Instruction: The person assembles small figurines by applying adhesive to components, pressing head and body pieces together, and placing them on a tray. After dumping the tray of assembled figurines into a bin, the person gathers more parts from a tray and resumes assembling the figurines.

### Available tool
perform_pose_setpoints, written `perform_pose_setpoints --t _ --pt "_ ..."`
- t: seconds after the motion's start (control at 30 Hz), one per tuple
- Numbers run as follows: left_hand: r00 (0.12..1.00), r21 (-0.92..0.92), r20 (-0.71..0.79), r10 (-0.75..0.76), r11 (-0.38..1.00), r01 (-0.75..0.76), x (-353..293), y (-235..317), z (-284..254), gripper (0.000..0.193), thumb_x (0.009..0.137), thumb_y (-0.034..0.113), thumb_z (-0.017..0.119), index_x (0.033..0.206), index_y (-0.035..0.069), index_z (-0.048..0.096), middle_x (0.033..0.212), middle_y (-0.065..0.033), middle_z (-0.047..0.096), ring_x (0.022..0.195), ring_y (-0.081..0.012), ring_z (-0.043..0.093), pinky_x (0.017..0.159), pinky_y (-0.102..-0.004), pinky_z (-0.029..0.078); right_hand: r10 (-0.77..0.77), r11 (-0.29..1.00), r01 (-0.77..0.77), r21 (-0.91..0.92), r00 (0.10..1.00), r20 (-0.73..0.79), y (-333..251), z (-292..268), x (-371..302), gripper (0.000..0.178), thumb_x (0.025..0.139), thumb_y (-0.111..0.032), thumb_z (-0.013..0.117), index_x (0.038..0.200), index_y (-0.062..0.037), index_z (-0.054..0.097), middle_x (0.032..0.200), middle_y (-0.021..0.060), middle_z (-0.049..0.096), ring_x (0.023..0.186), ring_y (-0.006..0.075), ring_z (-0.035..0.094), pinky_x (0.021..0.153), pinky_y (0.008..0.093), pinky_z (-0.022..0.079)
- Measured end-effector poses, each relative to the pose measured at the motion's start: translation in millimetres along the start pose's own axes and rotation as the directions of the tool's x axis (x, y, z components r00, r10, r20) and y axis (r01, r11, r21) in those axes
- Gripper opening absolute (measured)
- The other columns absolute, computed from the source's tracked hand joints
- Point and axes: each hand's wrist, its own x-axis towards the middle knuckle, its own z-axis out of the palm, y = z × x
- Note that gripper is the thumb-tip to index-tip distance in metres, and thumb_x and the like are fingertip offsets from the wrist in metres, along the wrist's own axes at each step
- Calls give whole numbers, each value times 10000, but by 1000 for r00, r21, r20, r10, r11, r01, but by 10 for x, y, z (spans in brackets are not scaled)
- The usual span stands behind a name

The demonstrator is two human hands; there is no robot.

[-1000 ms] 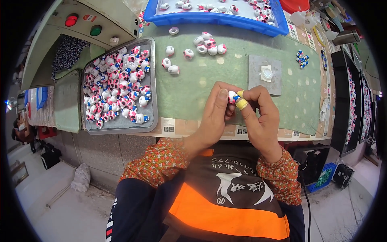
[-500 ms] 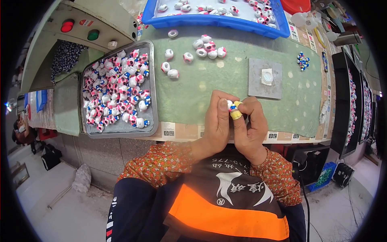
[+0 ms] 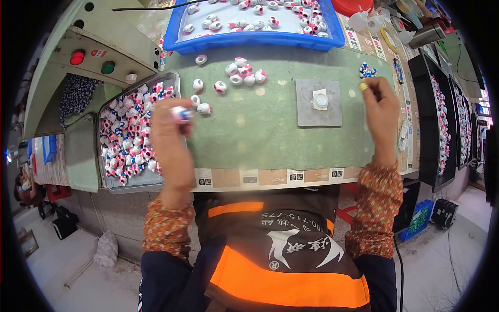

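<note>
In my left hand (image 3: 174, 145) is a small toy figure (image 3: 181, 114), white with blue, blurred by motion and pinched between the fingers. This hand is over the right edge of a grey metal tray (image 3: 179, 86), which is heaped with white, pink and blue toy figures (image 3: 127, 135). My right hand (image 3: 383, 112) reaches over the right side of the green mat, its fingers apart with nothing seen in them. One fingertip wears a yellow finger cot (image 3: 363, 87). Just beyond that tip lies a small cluster of blue and white parts (image 3: 367, 70).
A grey square plate (image 3: 306, 117) with a small round piece (image 3: 320, 99) lies on the green mat (image 3: 249, 145). Loose white and pink heads (image 3: 245, 71) sit farther back. Behind them stands a blue tray (image 3: 254, 40). A machine box with buttons (image 3: 107, 66) stands left, dark racks (image 3: 429, 125) right.
My hands have parted from in front of my chest. The left went left to the metal tray with the toy figure; the right went right toward the blue parts. The view has shifted slightly.
</note>
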Motion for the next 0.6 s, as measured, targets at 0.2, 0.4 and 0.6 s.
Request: perform_pose_setpoints --t 0.2,0.4,0.6 --pt "949 673 22 315 697 -247 320 -300 -932 383 1103 295 365 987 76 657 922 -61 582 833 -187 486 806 -322 384 -26 912 7 -410 999 -42 218 -79 344 206 888 -202 644 959 -14 690 894 159 683 813 300 664 769 408 502" --pt "964 762 -95 248 641 -90 275 -584 -1190 268 1059 234 461 1059 88 685 1008 -75 655 922 -240 539 881 -369 381 -161 738 181 -649 983 91 336 57 461 225 911 -224 614 971 -17 676 935 183 670 903 348 636 790 444 484" --pt "920 719 -110 377 669 -189 288 -223 -726 206 1031 202 510 1041 77 673 946 -80 626 905 -247 547 856 -383 398 -96 810 140 -569 990 105 360 45 459 214 906 -184 610 993 11 619 926 174 602 863 347 588 798 443 465"
